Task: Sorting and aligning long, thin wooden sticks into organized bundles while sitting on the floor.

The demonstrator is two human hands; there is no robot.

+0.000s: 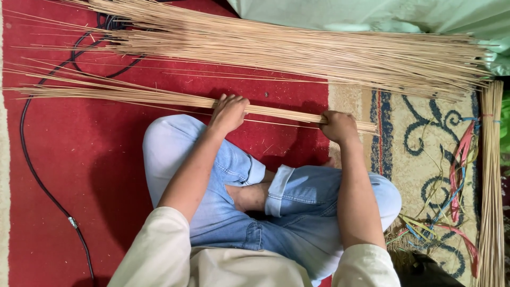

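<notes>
While I look down from the head camera, the biggest thing I see is the red carpet (79, 175), with a soft, short pile; on its right it meets a beige rug (419, 154) with dark blue curling patterns. Across the top lies a wide heap of sticks (297, 53), thin, straight and pale like dry straw, spread loose like a fan toward the left. A pale green cloth (372, 13) covers the top right corner. On the far right edge a second bunch of the same sticks (491, 180) lies along the edge of the picture, and beside it are tangled plastic strips (457, 175) in pink, blue and yellow. A thin black cable (37, 175) curves over the red carpet on the left.

I sit cross-legged in light blue jeans (303, 212). In front of my knees is a thinner bundle (276, 112) of sticks, lying across the carpet. My left hand (228, 112) presses on its middle with fingers curled over it, and my right hand (339, 126) is closed around it near its cut end.
</notes>
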